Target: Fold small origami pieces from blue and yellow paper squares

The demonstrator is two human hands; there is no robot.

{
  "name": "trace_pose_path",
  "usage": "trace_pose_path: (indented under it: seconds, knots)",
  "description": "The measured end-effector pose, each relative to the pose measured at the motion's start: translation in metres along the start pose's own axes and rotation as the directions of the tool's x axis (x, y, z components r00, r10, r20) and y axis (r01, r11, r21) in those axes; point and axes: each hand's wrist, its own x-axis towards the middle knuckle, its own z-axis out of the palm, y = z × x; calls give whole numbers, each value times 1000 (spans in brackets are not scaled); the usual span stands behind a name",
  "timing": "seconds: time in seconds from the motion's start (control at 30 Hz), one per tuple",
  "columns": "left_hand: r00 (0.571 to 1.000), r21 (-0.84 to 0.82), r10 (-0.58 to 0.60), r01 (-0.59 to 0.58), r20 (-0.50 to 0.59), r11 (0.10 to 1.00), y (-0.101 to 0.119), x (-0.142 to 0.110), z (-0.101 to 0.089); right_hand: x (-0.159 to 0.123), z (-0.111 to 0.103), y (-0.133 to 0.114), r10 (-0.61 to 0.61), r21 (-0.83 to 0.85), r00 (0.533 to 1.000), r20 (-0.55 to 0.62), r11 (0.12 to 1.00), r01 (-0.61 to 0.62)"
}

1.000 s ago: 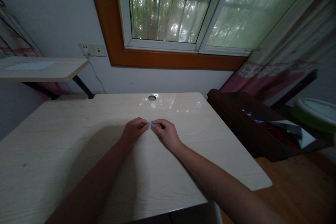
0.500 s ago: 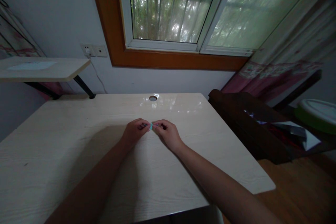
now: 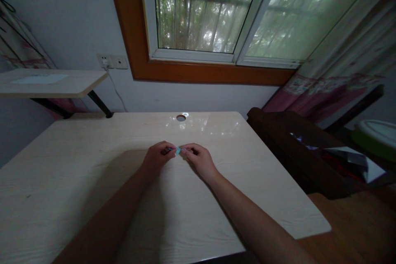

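Observation:
My left hand (image 3: 157, 157) and my right hand (image 3: 198, 159) meet fingertip to fingertip over the middle of a pale wooden desk (image 3: 93, 181). Between the thumbs and forefingers of both hands is a very small teal object (image 3: 178, 151), mostly hidden by the fingers. Both hands pinch it and rest on the desk top. What the object is cannot be made out in the dim light.
A round cable hole (image 3: 180, 118) sits near the desk's far edge, below a window (image 3: 216, 12). A raised side shelf (image 3: 52, 82) is at the left, a wall socket (image 3: 113, 62) behind it. A dark wooden chair (image 3: 297, 152) with papers stands right of the desk.
The view has tilted slightly, so everything sits a little lower in the frame. My hands stay together on the small teal object with only slight finger movement.

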Motion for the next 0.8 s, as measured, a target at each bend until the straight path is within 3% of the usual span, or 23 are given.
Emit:
trace_pose_path:
  seconds: [0.27, 0.8]
  knots:
    - [998, -95, -56, 57, 12, 994, 2, 1, -1, 0, -3, -4, 9, 81, 999, 31, 997, -11]
    - [996, -112, -84, 86, 25, 990, 2, 0, -2, -1, -3, -3, -25, 31, 999, 35, 999, 23]
